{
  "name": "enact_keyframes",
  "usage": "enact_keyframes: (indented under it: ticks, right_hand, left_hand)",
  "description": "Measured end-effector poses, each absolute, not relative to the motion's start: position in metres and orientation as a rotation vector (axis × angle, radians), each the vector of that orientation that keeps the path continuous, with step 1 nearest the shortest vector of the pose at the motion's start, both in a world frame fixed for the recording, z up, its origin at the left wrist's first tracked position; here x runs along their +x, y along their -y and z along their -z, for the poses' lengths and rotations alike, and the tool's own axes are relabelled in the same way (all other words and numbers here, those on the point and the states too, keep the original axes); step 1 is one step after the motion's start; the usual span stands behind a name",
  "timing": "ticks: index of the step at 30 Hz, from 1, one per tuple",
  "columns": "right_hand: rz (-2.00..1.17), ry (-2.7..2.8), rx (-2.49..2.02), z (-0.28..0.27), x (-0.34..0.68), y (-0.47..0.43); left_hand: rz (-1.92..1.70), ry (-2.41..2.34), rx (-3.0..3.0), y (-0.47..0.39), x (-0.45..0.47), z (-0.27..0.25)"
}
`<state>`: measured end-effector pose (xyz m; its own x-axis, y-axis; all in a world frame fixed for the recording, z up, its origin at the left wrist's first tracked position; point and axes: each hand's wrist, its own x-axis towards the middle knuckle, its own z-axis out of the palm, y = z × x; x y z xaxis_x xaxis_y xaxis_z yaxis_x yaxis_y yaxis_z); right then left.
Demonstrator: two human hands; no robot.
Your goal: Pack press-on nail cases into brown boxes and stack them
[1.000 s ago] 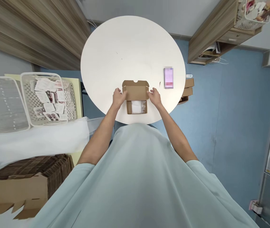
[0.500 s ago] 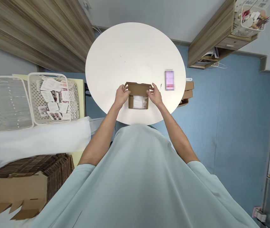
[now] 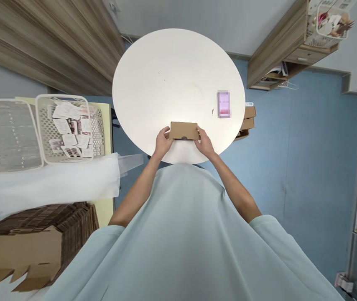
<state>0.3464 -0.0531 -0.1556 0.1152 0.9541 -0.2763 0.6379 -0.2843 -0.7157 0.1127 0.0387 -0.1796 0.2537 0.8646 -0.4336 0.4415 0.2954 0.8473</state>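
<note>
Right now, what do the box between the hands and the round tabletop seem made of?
Box: matte cardboard, judging by its plain brown, shineless face.
Tabletop: smooth white, perhaps laminate; its soft sheen leaves painted board possible.

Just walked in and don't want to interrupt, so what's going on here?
Someone's left hand and right hand are at opposite ends of a small cardboard box, over the near part of a white table. The box's top is folded over, hiding the inside. A phone lies to the right.
</note>
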Motion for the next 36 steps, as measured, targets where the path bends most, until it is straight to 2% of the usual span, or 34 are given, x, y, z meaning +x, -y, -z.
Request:
enact_keyframes:
  ticks: [5, 14, 26, 36]
  right_hand:
    - [-0.999, 1.584, -2.058, 0.161, 0.340, 0.072]
    - [-0.961, 1.580, -2.251, 0.149, 0.333, 0.092]
    - [-1.149, 1.654, -2.541, 0.146, 0.320, 0.090]
    - [-1.226, 1.674, -2.513, 0.152, 0.315, 0.094]
  left_hand:
    - [-0.345, -1.409, 1.578, -0.013, 0.105, 0.187]
    - [-0.403, -1.384, 1.739, 0.010, 0.094, 0.176]
    - [-0.147, -1.460, 1.727, 0.018, 0.095, 0.179]
    - [-0.201, -1.525, 1.541, 0.021, 0.101, 0.193]
